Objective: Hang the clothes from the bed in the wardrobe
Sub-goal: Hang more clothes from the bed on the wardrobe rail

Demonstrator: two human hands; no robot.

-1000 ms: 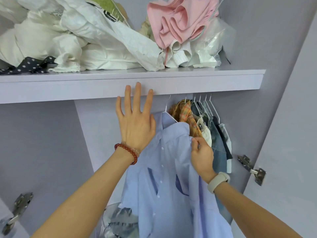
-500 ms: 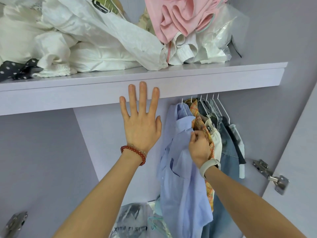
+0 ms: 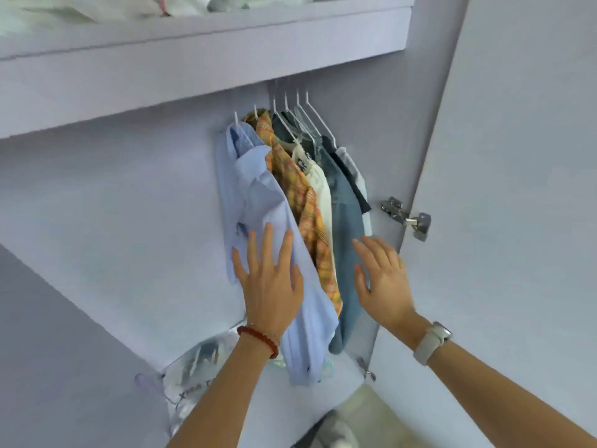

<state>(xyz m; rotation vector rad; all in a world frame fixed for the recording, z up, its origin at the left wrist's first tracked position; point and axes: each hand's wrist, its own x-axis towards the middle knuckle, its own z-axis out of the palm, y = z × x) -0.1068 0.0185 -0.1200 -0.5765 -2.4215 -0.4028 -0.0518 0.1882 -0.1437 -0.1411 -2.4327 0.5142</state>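
A light blue shirt (image 3: 255, 189) hangs on a white hanger at the left end of a row of clothes under the wardrobe shelf (image 3: 206, 43). Beside it hang an orange plaid shirt (image 3: 300, 195), a cream garment (image 3: 318, 185), a denim piece (image 3: 344, 215) and more. My left hand (image 3: 269, 282) lies flat with spread fingers against the blue shirt's lower part. To the right of the clothes, my right hand (image 3: 381, 276) is held up with straight fingers; it holds nothing and looks slightly blurred.
The wardrobe door (image 3: 517, 189) stands open on the right with a metal hinge (image 3: 407, 218). A clear plastic bag (image 3: 193, 373) and a hanger lie on the wardrobe floor. Bagged items sit on top of the shelf.
My right hand has let go of the blue shirt and moved right, off the clothes. My left hand dropped from the back panel onto the shirt. The view tilted down.
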